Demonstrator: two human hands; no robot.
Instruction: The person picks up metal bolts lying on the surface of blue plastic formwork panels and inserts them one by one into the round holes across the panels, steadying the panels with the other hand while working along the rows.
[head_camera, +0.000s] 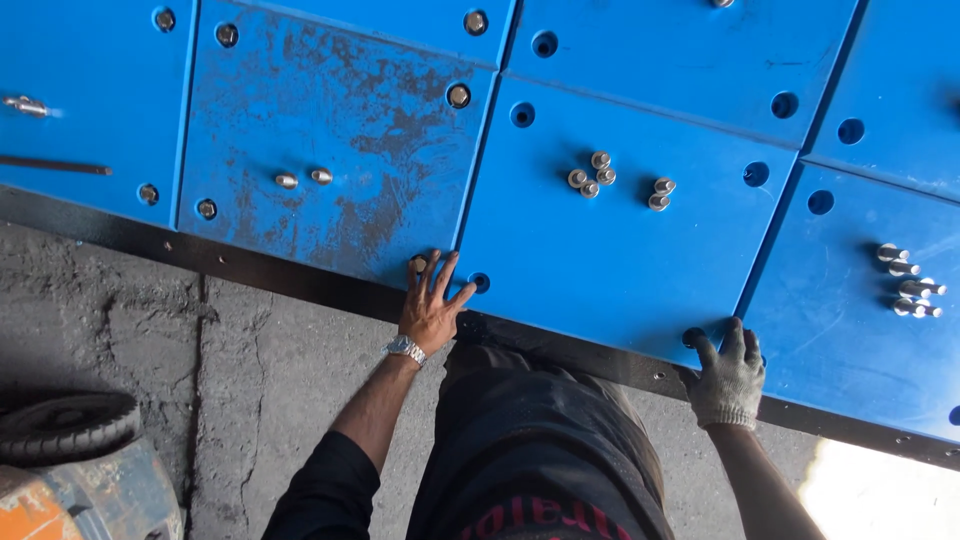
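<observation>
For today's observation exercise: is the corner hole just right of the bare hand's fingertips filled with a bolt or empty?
Empty: the hole beside the left hand shows only a dark opening, no metal bolt head.
</observation>
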